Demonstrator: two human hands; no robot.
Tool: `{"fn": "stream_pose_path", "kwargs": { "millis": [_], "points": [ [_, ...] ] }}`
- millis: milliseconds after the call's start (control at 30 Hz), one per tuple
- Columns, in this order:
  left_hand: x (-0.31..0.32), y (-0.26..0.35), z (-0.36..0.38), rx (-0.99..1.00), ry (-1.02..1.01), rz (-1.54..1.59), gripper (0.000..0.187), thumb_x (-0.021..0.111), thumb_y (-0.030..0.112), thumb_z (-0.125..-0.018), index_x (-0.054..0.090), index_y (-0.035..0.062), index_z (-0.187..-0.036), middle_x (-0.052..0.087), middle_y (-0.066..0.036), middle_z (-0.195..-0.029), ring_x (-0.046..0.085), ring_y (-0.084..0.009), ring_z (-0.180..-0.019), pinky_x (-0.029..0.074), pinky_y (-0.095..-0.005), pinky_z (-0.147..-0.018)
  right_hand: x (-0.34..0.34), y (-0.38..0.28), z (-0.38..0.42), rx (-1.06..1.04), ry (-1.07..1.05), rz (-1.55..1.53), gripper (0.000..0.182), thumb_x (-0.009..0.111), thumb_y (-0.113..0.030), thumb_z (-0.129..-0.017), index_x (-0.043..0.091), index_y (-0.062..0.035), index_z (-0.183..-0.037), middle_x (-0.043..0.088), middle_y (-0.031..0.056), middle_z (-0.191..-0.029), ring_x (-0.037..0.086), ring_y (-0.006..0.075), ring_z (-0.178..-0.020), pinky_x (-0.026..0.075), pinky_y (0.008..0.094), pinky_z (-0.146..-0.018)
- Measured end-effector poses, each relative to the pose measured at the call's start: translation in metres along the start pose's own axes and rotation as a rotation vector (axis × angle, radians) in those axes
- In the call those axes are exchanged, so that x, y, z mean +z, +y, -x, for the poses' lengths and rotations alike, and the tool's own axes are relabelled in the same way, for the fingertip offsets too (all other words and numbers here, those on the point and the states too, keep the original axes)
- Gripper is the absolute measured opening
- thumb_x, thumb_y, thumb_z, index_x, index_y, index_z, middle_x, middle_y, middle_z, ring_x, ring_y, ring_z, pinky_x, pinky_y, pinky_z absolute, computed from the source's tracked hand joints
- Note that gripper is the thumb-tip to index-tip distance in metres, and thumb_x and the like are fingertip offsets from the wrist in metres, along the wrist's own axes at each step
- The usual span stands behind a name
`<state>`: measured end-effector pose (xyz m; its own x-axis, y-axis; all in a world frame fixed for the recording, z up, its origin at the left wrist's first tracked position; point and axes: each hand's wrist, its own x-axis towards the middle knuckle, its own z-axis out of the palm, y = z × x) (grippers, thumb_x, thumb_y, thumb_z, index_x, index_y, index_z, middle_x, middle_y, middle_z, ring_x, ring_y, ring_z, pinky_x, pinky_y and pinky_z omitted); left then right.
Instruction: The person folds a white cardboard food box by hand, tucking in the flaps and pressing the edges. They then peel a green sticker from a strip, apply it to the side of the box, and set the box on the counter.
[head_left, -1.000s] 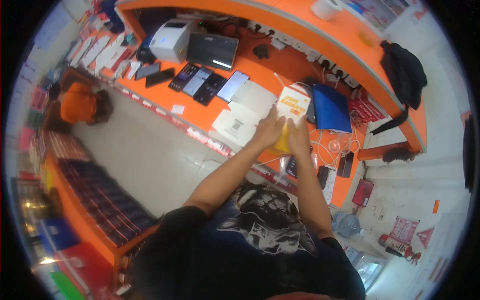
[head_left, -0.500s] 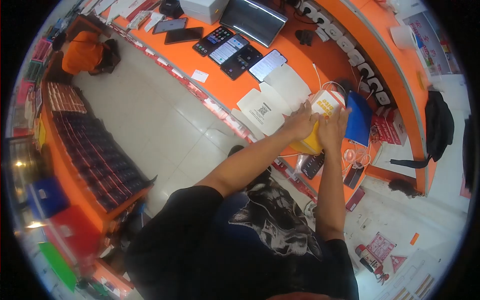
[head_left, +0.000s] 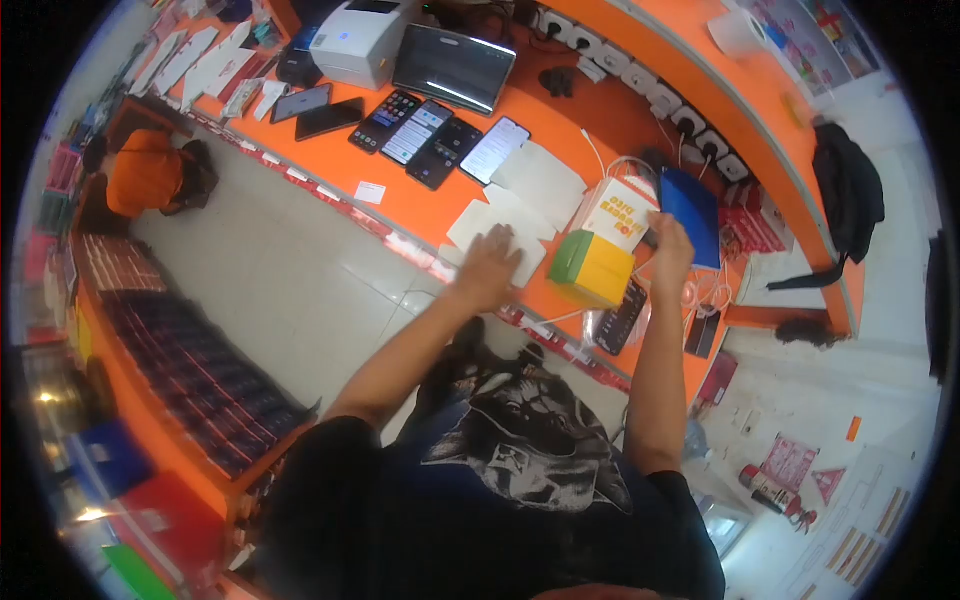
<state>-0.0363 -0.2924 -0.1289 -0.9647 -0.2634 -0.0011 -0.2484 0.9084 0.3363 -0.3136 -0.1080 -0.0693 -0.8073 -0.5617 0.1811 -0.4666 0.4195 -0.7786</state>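
Note:
On the orange counter, my left hand (head_left: 489, 266) lies spread over the near edge of an unfolded pale cardboard piece (head_left: 541, 186). My right hand (head_left: 672, 252) is raised at the right side of a white and yellow box (head_left: 619, 214), its fingers bent together; what they hold, if anything, is too small to make out. A green and yellow box (head_left: 592, 269) sits against the near side of the white one. Behind my right hand leans a blue folder (head_left: 690, 217). A dark phone (head_left: 621, 318) lies below the boxes.
Several phones (head_left: 415, 132) lie in a row left of the cardboard, before a dark-screened tablet (head_left: 455, 68) and a white printer (head_left: 360, 45). White cables (head_left: 712, 290) tangle at the right. A person in orange (head_left: 146, 174) crouches at the far left.
My left hand has left the box and moved left onto the cardboard. My right hand has shifted off the box's top to its right side. The view has turned, shifting the counter leftward.

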Motion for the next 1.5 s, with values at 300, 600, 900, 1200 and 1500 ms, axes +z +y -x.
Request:
{"fn": "stream_pose_path", "kwargs": {
  "millis": [300, 600, 900, 1200, 1500],
  "points": [
    [-0.012, -0.068, -0.006, 0.248, -0.059, 0.272, 0.040, 0.078, 0.016, -0.083, 0.072, 0.0113, -0.122, 0.065, -0.012, -0.135, 0.059, -0.0313, -0.127, 0.048, -0.0410, -0.104, -0.029, -0.021, 0.122, 0.426, 0.301, -0.649, 0.030, 0.054, -0.025, -0.106, 0.067, 0.0017, -0.110, 0.074, 0.0111, -0.103, 0.071, 0.0167, -0.094, 0.054, 0.0298, -0.088],
    [-0.028, -0.056, -0.023, -0.111, -0.008, 0.644, 0.017, 0.075, 0.011, -0.090, 0.074, 0.0028, -0.104, 0.076, -0.013, -0.099, 0.072, -0.0191, -0.093, 0.056, -0.0301, -0.083, 0.001, -0.001, 0.197, 0.612, 0.325, -0.692, 0.026, 0.056, -0.021, -0.105, 0.068, 0.0020, -0.108, 0.073, 0.0095, -0.097, 0.068, 0.0143, -0.086, 0.054, 0.0282, -0.082],
    [-0.012, -0.059, -0.010, 0.037, -0.156, 0.623, 0.021, 0.075, 0.022, -0.090, 0.075, 0.0023, -0.098, 0.072, -0.015, -0.087, 0.067, -0.0284, -0.076, 0.052, -0.0347, -0.071, 0.030, -0.001, 0.225, 0.566, 0.128, -0.530, 0.024, 0.056, -0.019, -0.104, 0.068, 0.0021, -0.106, 0.073, 0.0090, -0.097, 0.067, 0.0144, -0.085, 0.052, 0.0281, -0.081],
    [-0.086, -0.019, 0.006, -0.117, 0.853, 0.589, 0.010, 0.066, 0.003, -0.093, 0.069, -0.0004, -0.102, 0.069, -0.015, -0.096, 0.065, -0.0317, -0.086, 0.052, -0.0393, -0.077, 0.048, -0.022, 0.209, 0.390, -0.195, -0.401, 0.027, 0.054, -0.021, -0.105, 0.066, 0.0014, -0.114, 0.071, 0.0056, -0.097, 0.063, 0.0111, -0.083, 0.050, 0.0263, -0.077],
    [-0.073, 0.035, 0.086, 0.382, 0.641, 0.374, 0.033, 0.067, -0.005, -0.074, 0.067, 0.0083, -0.105, 0.065, -0.012, -0.109, 0.060, -0.0347, -0.102, 0.046, -0.0452, -0.089, 0.058, -0.158, 0.155, 0.164, -0.295, -0.657, 0.034, 0.053, -0.018, -0.105, 0.058, 0.0050, -0.128, 0.062, 0.0043, -0.106, 0.058, 0.0091, -0.089, 0.050, 0.0262, -0.072]
  ]
}}
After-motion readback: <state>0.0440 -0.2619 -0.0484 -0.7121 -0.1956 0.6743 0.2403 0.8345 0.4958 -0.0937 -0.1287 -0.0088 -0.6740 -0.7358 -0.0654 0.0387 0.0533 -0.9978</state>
